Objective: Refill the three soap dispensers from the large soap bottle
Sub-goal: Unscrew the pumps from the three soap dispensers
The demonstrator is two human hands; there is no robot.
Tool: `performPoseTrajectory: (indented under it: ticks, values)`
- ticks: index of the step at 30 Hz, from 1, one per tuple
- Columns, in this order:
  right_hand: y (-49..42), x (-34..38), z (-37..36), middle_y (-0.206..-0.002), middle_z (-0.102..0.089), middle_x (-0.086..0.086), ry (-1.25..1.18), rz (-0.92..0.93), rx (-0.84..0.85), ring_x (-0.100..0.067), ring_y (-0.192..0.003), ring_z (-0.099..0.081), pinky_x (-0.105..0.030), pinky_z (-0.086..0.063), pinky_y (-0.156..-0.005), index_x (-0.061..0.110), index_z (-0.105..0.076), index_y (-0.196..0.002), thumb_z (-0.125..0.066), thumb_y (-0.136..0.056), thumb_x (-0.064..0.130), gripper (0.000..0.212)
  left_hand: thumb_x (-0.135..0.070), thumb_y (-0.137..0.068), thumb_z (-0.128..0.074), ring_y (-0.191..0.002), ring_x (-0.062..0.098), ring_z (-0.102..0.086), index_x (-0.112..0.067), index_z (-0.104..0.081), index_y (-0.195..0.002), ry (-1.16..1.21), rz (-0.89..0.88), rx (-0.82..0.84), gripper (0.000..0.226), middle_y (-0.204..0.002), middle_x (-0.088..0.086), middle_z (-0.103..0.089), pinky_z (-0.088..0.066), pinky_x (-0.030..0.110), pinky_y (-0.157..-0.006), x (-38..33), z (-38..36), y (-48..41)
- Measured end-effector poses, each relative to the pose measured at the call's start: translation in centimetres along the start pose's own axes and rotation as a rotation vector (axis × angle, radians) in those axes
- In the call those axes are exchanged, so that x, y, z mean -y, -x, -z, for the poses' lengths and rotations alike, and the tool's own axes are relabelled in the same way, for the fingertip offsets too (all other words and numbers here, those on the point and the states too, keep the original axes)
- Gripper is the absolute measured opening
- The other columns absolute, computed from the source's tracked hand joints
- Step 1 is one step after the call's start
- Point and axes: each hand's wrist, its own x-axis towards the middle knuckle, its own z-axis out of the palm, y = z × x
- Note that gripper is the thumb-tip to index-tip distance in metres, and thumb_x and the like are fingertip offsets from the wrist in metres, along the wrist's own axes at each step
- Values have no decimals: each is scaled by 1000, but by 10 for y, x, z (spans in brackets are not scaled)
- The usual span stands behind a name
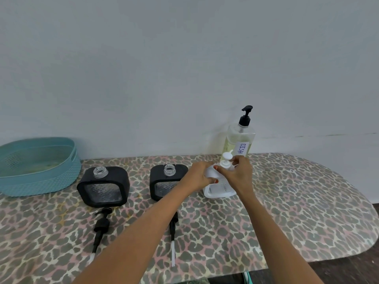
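Note:
Two black square dispensers stand open-necked on the leopard-print table: one at the left [103,186], one in the middle [164,182]. Their black pumps lie in front of them, the left pump [101,225] and the middle pump [174,232], which my left forearm partly hides. A white dispenser [218,190] stands to the right, its white pump [226,158] in its neck. My left hand [200,174] grips the white dispenser's body. My right hand [239,171] holds the white pump's collar. The large soap bottle [240,140], labelled DISH, has a black pump and stands behind by the wall.
A teal plastic basket [39,167] sits at the table's far left against the wall. The table [307,201] curves round at the right, with dark floor beyond its edge. The pale wall runs close behind everything.

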Motion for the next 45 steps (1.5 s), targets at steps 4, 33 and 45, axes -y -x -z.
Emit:
performPoseTrajectory:
  ticks: [4, 33, 45]
  values:
    - [3, 3, 6, -94, -57, -3, -58, 17, 64, -14, -85, -50, -14, -31, -68, 1, -57, -108, -73, -74, 14, 39, -10, -77, -70, -105, 25, -59, -7, -55, -122, 8, 2, 6, 47, -117, 13, -62, -45, 30, -86, -1, 0, 0]
    - [4, -2, 2, -97, -54, -3, -69, 28, 36, -20, -92, -52, -26, -37, -77, 1, -53, -109, -77, -71, 16, 48, -11, -76, -72, -93, 17, -57, -7, -57, -120, 31, 6, -18, 47, -115, 12, -63, -42, 19, -73, 1, -1, 0]
    - [7, -2, -3, -108, -54, -6, -72, -9, 1, -20, -99, -52, -34, -43, -88, 5, -49, -116, -80, -67, 21, 60, -10, -75, -71, -93, 21, -61, -5, -59, -114, 32, 9, -13, 40, -108, 13, -65, -42, 24, -73, 1, -1, 1]
